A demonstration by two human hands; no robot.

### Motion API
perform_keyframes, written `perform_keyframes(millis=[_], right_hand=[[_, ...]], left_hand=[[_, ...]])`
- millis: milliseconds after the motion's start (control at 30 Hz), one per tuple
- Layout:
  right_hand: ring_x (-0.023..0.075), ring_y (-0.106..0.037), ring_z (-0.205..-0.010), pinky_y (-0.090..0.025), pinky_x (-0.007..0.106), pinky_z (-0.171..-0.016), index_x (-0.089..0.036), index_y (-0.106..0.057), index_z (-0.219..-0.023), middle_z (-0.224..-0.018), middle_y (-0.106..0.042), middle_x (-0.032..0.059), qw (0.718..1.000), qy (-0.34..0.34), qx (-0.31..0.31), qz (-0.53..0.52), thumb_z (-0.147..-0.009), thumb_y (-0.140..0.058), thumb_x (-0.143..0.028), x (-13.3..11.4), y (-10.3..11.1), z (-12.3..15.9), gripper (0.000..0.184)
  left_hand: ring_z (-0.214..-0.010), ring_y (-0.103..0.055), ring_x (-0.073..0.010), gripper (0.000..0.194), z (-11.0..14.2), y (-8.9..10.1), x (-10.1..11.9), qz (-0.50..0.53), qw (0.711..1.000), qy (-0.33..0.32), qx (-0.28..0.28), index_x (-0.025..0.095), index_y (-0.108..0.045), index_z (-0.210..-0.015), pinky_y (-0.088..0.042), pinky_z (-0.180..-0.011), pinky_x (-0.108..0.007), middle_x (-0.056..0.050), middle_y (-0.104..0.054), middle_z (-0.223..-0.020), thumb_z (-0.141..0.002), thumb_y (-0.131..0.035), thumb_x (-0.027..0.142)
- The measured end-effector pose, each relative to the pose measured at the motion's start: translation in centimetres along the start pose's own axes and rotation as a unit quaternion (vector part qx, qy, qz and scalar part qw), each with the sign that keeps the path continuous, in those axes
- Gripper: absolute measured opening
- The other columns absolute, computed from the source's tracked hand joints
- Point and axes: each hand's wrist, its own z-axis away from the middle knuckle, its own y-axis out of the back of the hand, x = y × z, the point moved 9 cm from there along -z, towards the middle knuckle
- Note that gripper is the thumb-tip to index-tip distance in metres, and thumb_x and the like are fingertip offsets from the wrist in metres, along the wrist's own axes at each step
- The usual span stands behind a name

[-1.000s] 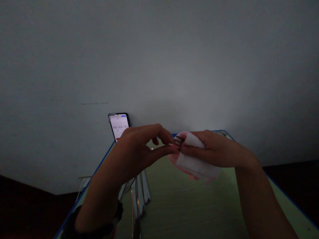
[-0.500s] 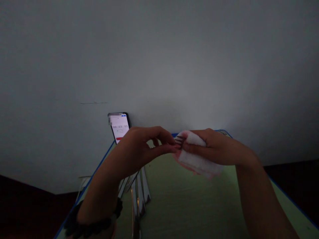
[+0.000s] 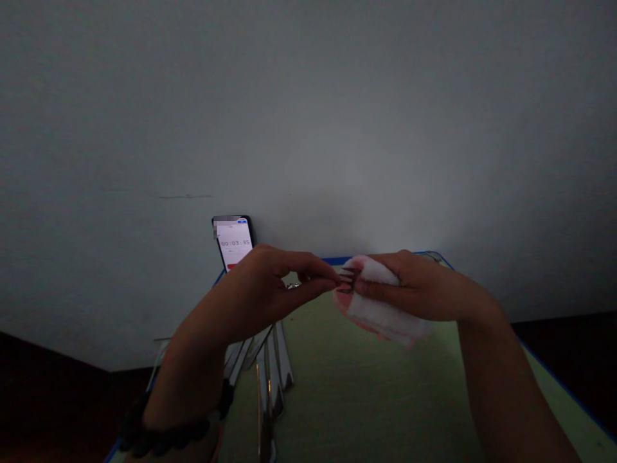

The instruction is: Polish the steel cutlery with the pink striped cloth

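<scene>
Fingers (image 3: 315, 262) of the left hand (image 3: 260, 283) pinch at the tine ends of a fork (image 3: 348, 278), thumb and index together; too dim to tell if fabric is caught between them. Right hand (image 3: 421, 283) clasps a folded pink-and-white cloth (image 3: 385, 316), thumb pressed near the base of the tines, the fork lying against the fabric, raised above the surface (image 3: 366, 399). Change over the last second: slight. Left fingertips sit a little farther out toward the tine ends, leaving more of the tines exposed; right grip unchanged; phone (image 3: 236, 241) timer has advanced to 00:03:35. Judgement: work remains on the tines, detail rather than regrasp. Several pieces of cutlery (image 3: 272, 366) lie below the left forearm, untouched.
</scene>
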Motion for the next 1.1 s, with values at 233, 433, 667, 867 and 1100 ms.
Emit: perform_keyframes(millis=[233,433,667,867,1100], right_hand=[[0.008,-0.05,-0.054,-0.035,0.018,-0.046,-0.019,-0.06,-0.098,-0.075,-0.062,0.0001,1.0,-0.002,0.003,-0.006,-0.085,-0.043,-0.044,-0.02,-0.04,-0.02,0.032],[0.0078,-0.05,-0.052,-0.034,0.018,-0.046,-0.02,-0.059,-0.098,-0.073,-0.062,-0.0002,1.0,-0.003,-0.004,-0.016,-0.086,-0.043,-0.043,0.01,-0.13,0.04,0.031],[0.0087,-0.052,-0.056,-0.036,0.018,-0.047,-0.02,-0.06,-0.1,-0.076,-0.064,-0.0003,1.0,-0.002,-0.004,0.002,-0.086,-0.044,-0.042,0.18,-0.07,0.02,0.031],[0.0082,-0.051,-0.055,-0.036,0.018,-0.046,-0.02,-0.06,-0.099,-0.075,-0.064,-0.0003,1.0,-0.006,-0.008,0.0,-0.086,-0.044,-0.043,0.28,-0.16,0.08,0.032],[0.0079,-0.052,-0.055,-0.036,0.016,-0.045,-0.021,-0.059,-0.101,-0.074,-0.063,-0.0008,1.0,-0.007,-0.007,0.018,-0.086,-0.043,-0.045,0.29,-0.17,-0.03,0.033]], left_hand=[[-0.063,-0.062,-0.0082,0.017,-0.13,0.11,0.23,-0.012,1.0,0.001,0.011,0.023,-0.067,-0.089,-0.044,-0.056,-0.015,0.003,-0.07,-0.074,-0.082,-0.054,0.029],[-0.063,-0.062,-0.0086,0.018,-0.19,-0.08,0.2,-0.005,1.0,-0.002,0.011,0.022,-0.067,-0.089,-0.045,-0.057,-0.016,0.002,-0.07,-0.074,-0.083,-0.052,0.031],[-0.066,-0.063,-0.0097,0.018,-0.07,-0.32,-0.15,-0.001,1.0,0.003,0.002,0.021,-0.067,-0.089,-0.046,-0.06,-0.017,0.001,-0.07,-0.076,-0.082,-0.053,0.03],[-0.066,-0.063,-0.0088,0.017,-0.22,-0.57,-0.19,0.018,1.0,0.008,-0.011,0.023,-0.066,-0.091,-0.046,-0.058,-0.015,0.003,-0.071,-0.077,-0.082,-0.054,0.029],[-0.068,-0.064,-0.0078,0.017,-0.28,-0.66,-0.13,0.018,1.0,0.003,-0.023,0.023,-0.066,-0.091,-0.046,-0.06,-0.014,0.004,-0.071,-0.079,-0.083,-0.053,0.03]])
